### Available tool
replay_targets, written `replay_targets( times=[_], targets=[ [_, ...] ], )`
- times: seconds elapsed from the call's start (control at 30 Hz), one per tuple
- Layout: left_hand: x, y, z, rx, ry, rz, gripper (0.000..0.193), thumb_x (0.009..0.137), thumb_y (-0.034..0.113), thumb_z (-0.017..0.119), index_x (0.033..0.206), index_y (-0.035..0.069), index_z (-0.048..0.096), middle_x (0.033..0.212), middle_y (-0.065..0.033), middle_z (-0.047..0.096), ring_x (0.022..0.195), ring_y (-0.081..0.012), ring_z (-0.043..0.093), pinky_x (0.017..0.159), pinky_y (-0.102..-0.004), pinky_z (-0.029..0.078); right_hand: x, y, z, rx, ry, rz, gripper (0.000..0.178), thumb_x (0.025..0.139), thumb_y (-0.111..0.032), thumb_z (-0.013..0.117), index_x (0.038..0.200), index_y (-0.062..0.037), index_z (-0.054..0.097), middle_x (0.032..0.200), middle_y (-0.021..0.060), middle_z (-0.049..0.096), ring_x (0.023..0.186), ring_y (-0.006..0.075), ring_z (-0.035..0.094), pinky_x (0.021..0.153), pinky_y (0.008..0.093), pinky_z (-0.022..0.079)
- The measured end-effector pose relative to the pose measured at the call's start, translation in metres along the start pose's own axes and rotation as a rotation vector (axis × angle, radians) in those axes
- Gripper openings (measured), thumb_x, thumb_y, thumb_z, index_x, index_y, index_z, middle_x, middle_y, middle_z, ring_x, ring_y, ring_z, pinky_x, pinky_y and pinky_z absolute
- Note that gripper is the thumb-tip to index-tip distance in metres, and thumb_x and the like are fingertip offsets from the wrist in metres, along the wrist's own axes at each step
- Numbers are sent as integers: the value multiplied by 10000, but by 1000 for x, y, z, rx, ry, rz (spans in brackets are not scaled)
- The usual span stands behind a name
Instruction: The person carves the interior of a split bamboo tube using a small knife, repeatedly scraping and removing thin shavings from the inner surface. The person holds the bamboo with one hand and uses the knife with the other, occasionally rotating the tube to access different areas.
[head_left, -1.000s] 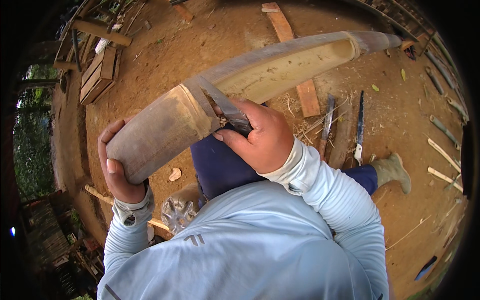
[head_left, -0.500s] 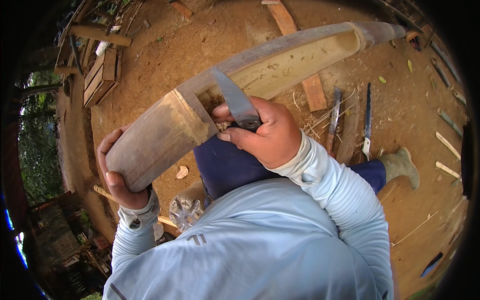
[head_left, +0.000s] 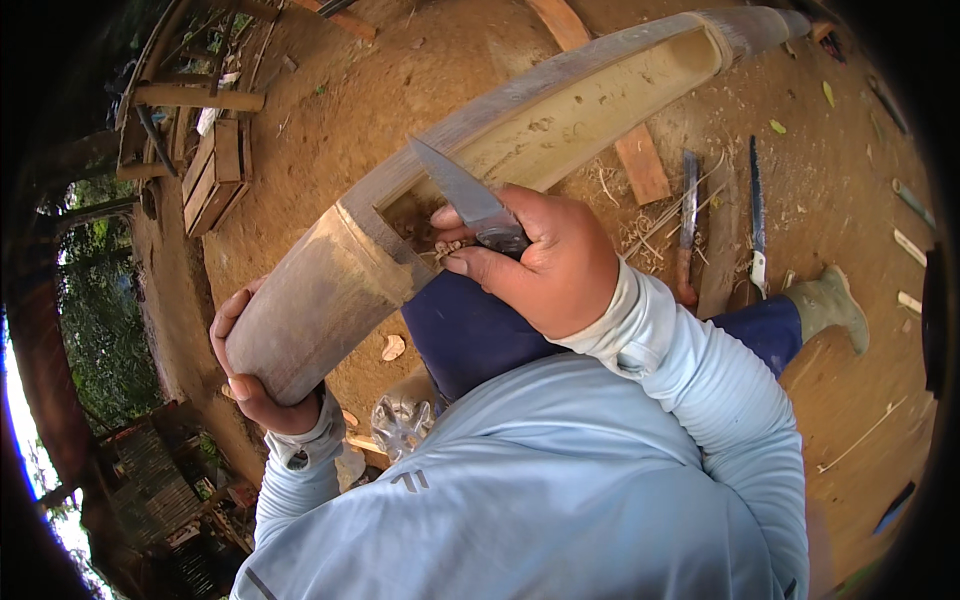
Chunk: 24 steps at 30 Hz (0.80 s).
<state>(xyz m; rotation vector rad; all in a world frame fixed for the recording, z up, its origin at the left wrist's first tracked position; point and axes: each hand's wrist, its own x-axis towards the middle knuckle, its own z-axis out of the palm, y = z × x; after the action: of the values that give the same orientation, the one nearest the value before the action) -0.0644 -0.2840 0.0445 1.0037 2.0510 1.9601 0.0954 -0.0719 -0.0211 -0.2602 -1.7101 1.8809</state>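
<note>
A thick bamboo pole point(head_left: 310, 290) lies slantwise before me, from near left to far right, with a long opening cut in its upper side. My left hand point(head_left: 255, 360) is wrapped round its near end. In my right hand point(head_left: 555, 260) is a knife point(head_left: 462, 188), its dark handle inside the curled fingers and its broad blade pointing up and left across the opening. The right fingertips reach into the near end of the opening, beside curly wood shavings point(head_left: 452, 247). My dark blue trouser leg point(head_left: 470, 335) is under the bamboo.
On the dirt floor to the right lie a long blade with a wooden handle point(head_left: 688, 225) and a saw with a white handle point(head_left: 758, 220). A reddish plank point(head_left: 642, 165) lies beyond the bamboo. A clear plastic bottle point(head_left: 402, 420) is by my lap, and a wooden crate point(head_left: 215, 175) stands far left.
The whole view has shifted slightly, so most things sit further right. The knife blade has tilted a little lower to the left. Both hands keep their grips.
</note>
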Motion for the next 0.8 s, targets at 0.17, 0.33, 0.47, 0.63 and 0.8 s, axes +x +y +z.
replay_targets(
  times=[0.17, 0.33, 0.47, 0.63, 0.8],
  targets=[
    [-3, -3, -1, 7, 11, 16, 785, 897, 635, 474, 1324, -22, 434, 1282, -268, 522, 1233, -390, 528, 1081, -526, 404, -15, -41, -16, -256, 50, 22, 487, 891, -38, 666, 1326, 32, 458, 1029, 119, 644, 793, 140, 630, 691, 287, 511],
    [-2, -3, 1, 52, 15, 25, 813, 889, 658, 451, 1329, -25, 424, 1264, -278, 526, 1223, -394, 536, 1065, -530, 424, -60, -62, -33, -91, -218, 259, 500, 877, 37, 560, 1327, 78, 345, 1011, 212, 563, 889, 305, 628, 810, 372, 516],
    [-1, -5, 2, 88, 22, 54, 822, 883, 662, 448, 1333, -25, 418, 1264, -280, 525, 1219, -395, 540, 1052, -534, 440, -79, -63, -27, -17, -273, 193, 529, 906, 45, 534, 1393, 103, 336, 1244, 290, 538, 1118, 400, 603, 970, 416, 487],
    [-1, -9, 5, 86, 68, 81, 838, 875, 676, 441, 1335, -24, 416, 1261, -282, 528, 1202, -395, 552, 1041, -535, 453, -81, -59, -18, -53, -253, 131, 500, 1004, -72, 506, 1436, 109, 331, 1320, 272, 521, 1042, 280, 643, 848, 358, 530],
    [-1, -8, 6, 109, 70, 83, 855, 861, 691, 446, 1334, -22, 420, 1243, -286, 539, 1202, -398, 554, 1038, -536, 456, -74, -67, -15, 60, -259, 268, 477, 966, -17, 517, 1408, 93, 376, 1269, 283, 563, 1076, 385, 642, 910, 401, 519]
  ],
)
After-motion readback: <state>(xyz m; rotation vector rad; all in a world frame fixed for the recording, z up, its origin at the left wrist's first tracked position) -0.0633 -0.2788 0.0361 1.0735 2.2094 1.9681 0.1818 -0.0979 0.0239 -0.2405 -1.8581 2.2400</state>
